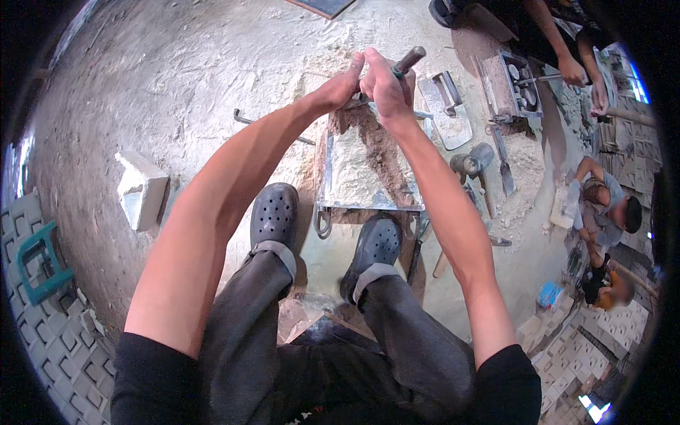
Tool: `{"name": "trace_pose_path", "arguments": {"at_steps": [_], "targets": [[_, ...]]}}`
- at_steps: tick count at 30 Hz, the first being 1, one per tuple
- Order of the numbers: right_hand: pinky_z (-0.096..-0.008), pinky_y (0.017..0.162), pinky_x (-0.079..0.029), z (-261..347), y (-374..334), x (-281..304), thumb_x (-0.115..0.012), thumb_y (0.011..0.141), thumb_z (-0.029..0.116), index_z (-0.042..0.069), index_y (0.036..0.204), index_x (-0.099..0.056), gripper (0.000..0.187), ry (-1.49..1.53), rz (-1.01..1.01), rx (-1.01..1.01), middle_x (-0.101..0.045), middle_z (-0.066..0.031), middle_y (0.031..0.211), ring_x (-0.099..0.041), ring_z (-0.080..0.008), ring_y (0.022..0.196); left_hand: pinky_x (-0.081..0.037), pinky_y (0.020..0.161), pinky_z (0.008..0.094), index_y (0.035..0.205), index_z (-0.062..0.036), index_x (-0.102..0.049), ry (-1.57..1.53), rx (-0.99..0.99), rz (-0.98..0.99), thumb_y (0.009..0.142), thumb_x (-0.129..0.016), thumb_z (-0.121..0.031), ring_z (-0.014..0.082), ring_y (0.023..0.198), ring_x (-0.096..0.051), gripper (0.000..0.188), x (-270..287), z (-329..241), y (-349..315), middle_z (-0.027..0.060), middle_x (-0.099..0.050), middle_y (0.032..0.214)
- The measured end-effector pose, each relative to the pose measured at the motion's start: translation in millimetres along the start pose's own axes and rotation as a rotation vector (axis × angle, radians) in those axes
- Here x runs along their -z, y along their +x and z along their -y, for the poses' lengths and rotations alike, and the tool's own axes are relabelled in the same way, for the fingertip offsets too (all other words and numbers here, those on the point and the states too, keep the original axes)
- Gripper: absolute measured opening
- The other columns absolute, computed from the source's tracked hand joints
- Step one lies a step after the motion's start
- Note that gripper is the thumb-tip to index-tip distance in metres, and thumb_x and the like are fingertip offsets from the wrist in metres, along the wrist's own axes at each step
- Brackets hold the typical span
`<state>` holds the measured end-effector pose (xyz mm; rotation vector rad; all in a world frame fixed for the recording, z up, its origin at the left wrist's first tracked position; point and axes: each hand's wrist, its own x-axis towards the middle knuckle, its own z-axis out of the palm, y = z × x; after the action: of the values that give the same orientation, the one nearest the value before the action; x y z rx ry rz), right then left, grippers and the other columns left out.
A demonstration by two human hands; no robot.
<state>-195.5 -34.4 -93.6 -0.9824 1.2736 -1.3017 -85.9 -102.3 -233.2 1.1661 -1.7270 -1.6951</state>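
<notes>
My right hand (390, 86) is wrapped round a dark, round-ended rod-like handle (410, 61) that sticks out past its far side; the tool's lower part is hidden. Close against it, my left hand (341, 89) is curled with the thumb up, and what lies inside its fingers is hidden. Both hands are over the far end of a rectangular metal moulding frame (322, 188). Pale sandy material (350, 168) fills the frame, with a darker brown streak running down its right part. My feet, in dark clogs, stand at its near end.
Right of the frame lie a flat trowel (451, 127), a mallet (482, 157) and a narrow spatula (506, 177). A bent metal rod (244, 117) and a white block (145, 190) lie left. Another person's hands (572, 72) work at a second frame (533, 106), far right. A teal stool (28, 273) stands far left.
</notes>
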Motion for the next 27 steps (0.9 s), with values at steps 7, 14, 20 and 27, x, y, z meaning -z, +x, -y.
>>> {"name": "trace_pose_path", "arguments": {"at_steps": [7,14,20,27], "targets": [[-0.0325,0.053,-0.038,18.6,-15.8,9.3,-0.059,0.093,0.031,0.004,0.057,-0.050,0.045,-0.073,-0.192,0.066,-0.048,0.0005,0.054,-0.045,-0.0099,0.053,-0.030,0.115,0.0434,0.133,0.0162,-0.048,-0.171,0.224,0.123,0.090,0.005,-0.077,0.0357,0.133,-0.044,0.116,-13.8,-53.9,-26.3,0.0311,-0.054,0.133],[-0.0300,0.053,-0.038,13.3,-16.8,5.1,-0.058,0.096,0.025,0.017,0.057,-0.044,0.042,-0.078,-0.266,0.006,-0.046,0.0024,0.054,-0.044,-0.0092,0.050,-0.028,0.116,0.0459,0.128,0.0141,-0.056,-0.216,0.253,0.219,0.090,0.008,-0.076,0.0381,0.133,-0.043,0.117,-8.4,-44.3,-19.6,0.0328,-0.054,0.134],[-0.0278,0.051,-0.035,-12.5,-18.0,7.8,-0.060,0.096,0.027,0.017,0.059,-0.037,0.045,-0.163,-0.242,0.032,-0.042,0.0031,0.054,-0.043,-0.0075,0.051,-0.035,0.110,0.0432,0.123,0.0139,-0.060,-0.240,0.211,0.191,0.091,0.007,-0.075,0.0339,0.125,-0.051,0.116,-15.7,-39.8,-17.4,0.0308,-0.058,0.128],[-0.0293,0.050,-0.035,13.3,-26.2,27.1,-0.061,0.095,0.023,0.017,0.060,-0.038,0.042,0.226,-0.316,0.083,-0.038,0.0043,0.054,-0.035,-0.0083,0.047,-0.042,0.103,0.0418,0.129,0.0059,-0.058,0.087,0.137,0.004,0.099,-0.008,-0.067,0.0338,0.116,-0.059,0.094,-12.6,-34.3,-36.7,0.0265,-0.067,0.114]]}}
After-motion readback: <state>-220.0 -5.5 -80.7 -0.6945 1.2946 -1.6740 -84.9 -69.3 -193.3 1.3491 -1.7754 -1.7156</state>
